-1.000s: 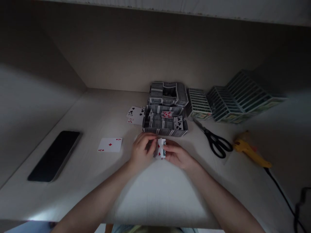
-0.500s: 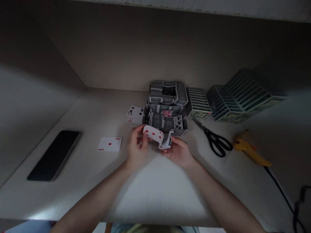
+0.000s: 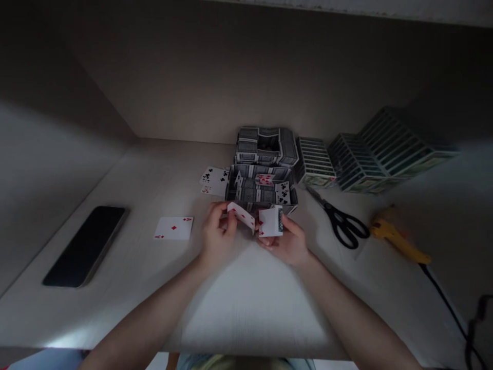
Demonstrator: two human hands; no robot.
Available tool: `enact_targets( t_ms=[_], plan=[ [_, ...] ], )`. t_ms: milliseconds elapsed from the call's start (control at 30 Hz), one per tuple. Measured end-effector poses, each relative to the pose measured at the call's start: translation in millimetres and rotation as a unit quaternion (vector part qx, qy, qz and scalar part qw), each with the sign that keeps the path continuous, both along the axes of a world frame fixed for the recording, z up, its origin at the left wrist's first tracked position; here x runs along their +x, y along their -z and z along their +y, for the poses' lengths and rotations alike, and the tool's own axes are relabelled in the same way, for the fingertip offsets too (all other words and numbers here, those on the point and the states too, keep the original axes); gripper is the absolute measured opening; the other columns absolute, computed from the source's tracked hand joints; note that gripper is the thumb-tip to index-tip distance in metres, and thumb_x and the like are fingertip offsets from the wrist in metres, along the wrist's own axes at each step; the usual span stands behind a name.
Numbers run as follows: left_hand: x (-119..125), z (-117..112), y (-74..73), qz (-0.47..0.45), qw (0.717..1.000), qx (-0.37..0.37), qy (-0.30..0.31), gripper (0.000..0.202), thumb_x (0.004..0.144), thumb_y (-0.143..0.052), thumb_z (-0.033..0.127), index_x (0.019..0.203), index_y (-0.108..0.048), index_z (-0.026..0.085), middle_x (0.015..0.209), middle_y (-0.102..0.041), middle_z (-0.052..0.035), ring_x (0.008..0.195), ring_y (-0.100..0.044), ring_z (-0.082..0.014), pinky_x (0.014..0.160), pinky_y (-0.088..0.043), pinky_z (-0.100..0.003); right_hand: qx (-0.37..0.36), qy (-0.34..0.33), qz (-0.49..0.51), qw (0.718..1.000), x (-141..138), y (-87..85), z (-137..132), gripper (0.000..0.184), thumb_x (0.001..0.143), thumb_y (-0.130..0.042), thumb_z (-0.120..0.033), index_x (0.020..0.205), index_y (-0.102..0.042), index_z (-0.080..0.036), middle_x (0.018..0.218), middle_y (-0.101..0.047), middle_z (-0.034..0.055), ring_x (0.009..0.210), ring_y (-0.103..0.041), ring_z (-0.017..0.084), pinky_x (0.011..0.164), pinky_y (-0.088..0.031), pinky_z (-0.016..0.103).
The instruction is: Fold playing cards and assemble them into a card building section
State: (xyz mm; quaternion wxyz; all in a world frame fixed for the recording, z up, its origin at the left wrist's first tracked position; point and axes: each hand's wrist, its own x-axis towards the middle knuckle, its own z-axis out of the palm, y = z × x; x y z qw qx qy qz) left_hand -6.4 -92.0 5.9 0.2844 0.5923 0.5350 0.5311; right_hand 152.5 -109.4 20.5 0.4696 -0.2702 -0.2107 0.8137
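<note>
My left hand (image 3: 219, 228) pinches a white playing card (image 3: 241, 214) with red diamonds, which slants down to the right. Between the thumb and fingers of my right hand (image 3: 287, 241) is a folded card part (image 3: 270, 223) with red diamonds and a strip of dark patterned back at its right edge. The two card faces nearly meet; I cannot tell whether they are one piece. Just behind my hands stands an open box built of playing cards (image 3: 248, 195), with loose-looking cards inside. On the table to the left lies an ace of diamonds (image 3: 174, 228).
Several cards (image 3: 214, 180) lie left of the box. Behind it stands another card-built box (image 3: 246, 144); striped stepped structures (image 3: 389, 149) stand at the back right. Black-handled scissors (image 3: 342, 226) and a yellow glue gun (image 3: 398, 241) with a cord lie right, a phone (image 3: 84, 246) left.
In my right hand the folded card part has turned to show more of its white face. The face in my left hand has tilted more steeply. Both hands stay nearly in place.
</note>
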Motion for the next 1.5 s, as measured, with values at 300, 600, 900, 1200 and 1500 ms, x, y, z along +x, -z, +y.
enact_targets(
  t_ms=[300, 600, 900, 1200, 1500],
  plan=[
    [-1.7, 1.0, -2.5, 0.048, 0.998, 0.003, -0.025, 0.010, 0.081, -0.047, 0.022, 0.088, -0.054, 0.020, 0.086, -0.056, -0.0022, 0.074, -0.055, -0.0103, 0.057, -0.048, -0.020, 0.033, -0.005, -0.021, 0.999, 1.6, 3.1, -0.7, 0.041, 0.073, -0.047, -0.051, 0.090, -0.058, -0.016, 0.079, -0.065, 0.0089, 0.048, -0.048, 0.012, 0.046, -0.035, 0.027],
    [-3.2, 2.3, -2.3, 0.039, 0.999, -0.004, -0.022, 0.012, 0.082, -0.046, 0.027, 0.087, -0.054, 0.020, 0.081, -0.056, -0.0021, 0.072, -0.056, -0.0113, 0.057, -0.048, -0.022, 0.055, -0.042, -0.032, 0.997, 3.7, 2.2, -1.1, 0.043, 0.074, -0.043, -0.050, 0.099, -0.053, -0.017, 0.085, -0.065, 0.0110, 0.066, -0.059, 0.019, 0.054, -0.044, 0.031],
    [-3.3, 2.7, 0.3, 0.028, 0.999, -0.013, -0.009, 0.014, 0.081, -0.047, 0.026, 0.092, -0.054, 0.021, 0.088, -0.055, -0.0028, 0.079, -0.057, -0.0126, 0.062, -0.050, -0.024, 0.061, -0.033, -0.016, 0.997, 1.1, 2.1, -2.8, 0.044, 0.071, -0.049, -0.049, 0.103, -0.052, -0.018, 0.088, -0.065, 0.0111, 0.088, -0.060, 0.026, 0.073, -0.044, 0.043],
    [-4.6, 4.4, -0.9, 0.046, 0.998, -0.004, -0.040, 0.012, 0.080, -0.049, 0.027, 0.088, -0.055, 0.020, 0.082, -0.058, -0.0019, 0.074, -0.057, -0.0114, 0.060, -0.048, -0.022, 0.077, 0.007, 0.037, 0.996, 2.3, -2.9, -2.2, 0.046, 0.069, -0.053, -0.049, 0.104, -0.054, -0.019, 0.105, -0.060, 0.0112, 0.091, -0.059, 0.028, 0.081, -0.041, 0.050],
    [-3.9, 3.8, 0.9, 0.018, 0.999, -0.025, -0.021, 0.012, 0.079, -0.049, 0.024, 0.090, -0.053, 0.018, 0.082, -0.060, -0.0021, 0.073, -0.059, -0.0110, 0.059, -0.049, -0.021, 0.068, 0.009, 0.026, 0.997, 2.2, -2.2, -1.4, 0.047, 0.070, -0.053, -0.050, 0.103, -0.055, -0.016, 0.112, -0.058, 0.0125, 0.098, -0.057, 0.031, 0.093, -0.032, 0.053]
  ],
)
